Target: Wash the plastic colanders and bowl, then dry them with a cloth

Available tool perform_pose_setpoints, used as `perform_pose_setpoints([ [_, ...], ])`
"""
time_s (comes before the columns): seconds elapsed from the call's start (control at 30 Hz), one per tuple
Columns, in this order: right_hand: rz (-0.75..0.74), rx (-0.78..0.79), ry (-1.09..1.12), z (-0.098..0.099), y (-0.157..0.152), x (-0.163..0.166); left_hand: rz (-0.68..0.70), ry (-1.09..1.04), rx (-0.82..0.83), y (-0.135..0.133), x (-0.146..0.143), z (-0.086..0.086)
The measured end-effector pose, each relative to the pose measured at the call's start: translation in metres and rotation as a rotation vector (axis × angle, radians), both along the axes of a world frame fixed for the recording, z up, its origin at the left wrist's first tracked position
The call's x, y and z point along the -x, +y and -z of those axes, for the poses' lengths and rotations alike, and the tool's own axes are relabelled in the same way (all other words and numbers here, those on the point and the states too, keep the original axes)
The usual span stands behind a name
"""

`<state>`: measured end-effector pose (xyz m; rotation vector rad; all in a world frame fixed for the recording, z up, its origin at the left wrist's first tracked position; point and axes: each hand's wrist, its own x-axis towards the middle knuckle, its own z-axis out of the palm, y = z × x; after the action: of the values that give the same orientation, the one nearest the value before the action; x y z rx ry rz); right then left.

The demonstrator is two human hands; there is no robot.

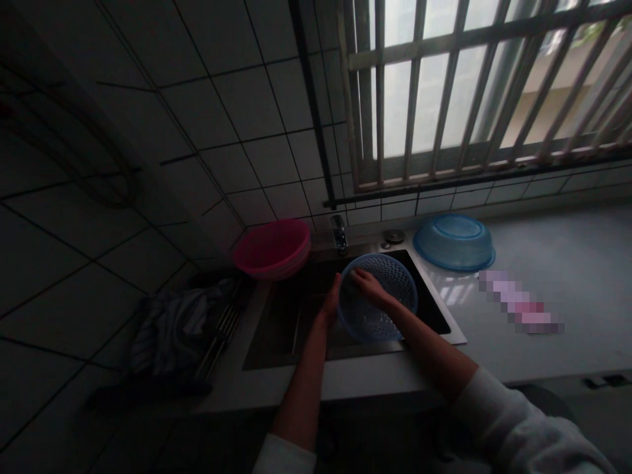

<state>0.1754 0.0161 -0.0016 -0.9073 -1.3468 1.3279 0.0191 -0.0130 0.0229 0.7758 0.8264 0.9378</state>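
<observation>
A blue plastic colander (380,324) with a perforated wall is held over the sink (276,329), tilted so that its inside faces me. My left hand (332,301) grips its left rim from outside, the fingers partly hidden behind the wall. Inside the colander, my right hand (368,287) is closed against the left part of the inner wall. Something small and greyish seems to be under its fingertips, too dark to name. Behind the colander stands the chrome faucet (339,234).
A pink basin (276,250) leans at the sink's back left. To the right, an upturned blue basin (454,243) lies on the white counter (567,263), near a blurred pink item (518,301). A striped cloth (178,322) lies left of the sink. A drain plug (394,236) sits behind.
</observation>
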Motion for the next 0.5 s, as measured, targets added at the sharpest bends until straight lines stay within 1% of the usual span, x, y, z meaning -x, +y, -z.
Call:
perform_pose_setpoints([
  [0.07, 0.18, 0.026, 0.072, -0.004, 0.008, -0.007, 0.015, -0.039, -0.038, 0.001, -0.004, 0.001],
  [0.1, 0.231, 0.041, 0.096, -0.004, 0.01, -0.009, 0.022, -0.043, -0.05, 0.001, -0.006, 0.002],
  [0.13, 0.242, 0.047, 0.106, -0.005, 0.01, -0.01, 0.024, -0.042, -0.056, 0.0, -0.006, 0.002],
  [0.17, 0.208, 0.045, 0.099, -0.004, 0.009, -0.009, 0.02, -0.036, -0.054, 0.0, -0.005, 0.004],
  [0.2, 0.133, 0.041, 0.077, -0.004, 0.005, -0.007, 0.012, -0.024, -0.045, 0.0, -0.004, 0.005],
  [0.3, -0.219, 0.055, -0.025, 0.0, -0.009, 0.004, -0.04, 0.065, -0.004, 0.001, 0.004, 0.01],
  [0.33, -0.32, 0.073, -0.054, 0.002, -0.013, 0.007, -0.057, 0.101, 0.007, 0.002, 0.007, 0.012],
  [0.37, -0.383, 0.091, -0.072, 0.003, -0.016, 0.01, -0.067, 0.129, 0.016, 0.002, 0.008, 0.013],
  [0.4, -0.4, 0.102, -0.074, 0.005, -0.016, 0.011, -0.072, 0.144, 0.023, 0.003, 0.009, 0.014],
  [0.43, -0.368, 0.101, -0.062, 0.006, -0.015, 0.011, -0.072, 0.143, 0.023, 0.003, 0.008, 0.014],
  [0.5, -0.228, 0.067, -0.039, 0.008, -0.007, 0.008, -0.068, 0.11, 0.001, 0.003, 0.005, 0.014],
])
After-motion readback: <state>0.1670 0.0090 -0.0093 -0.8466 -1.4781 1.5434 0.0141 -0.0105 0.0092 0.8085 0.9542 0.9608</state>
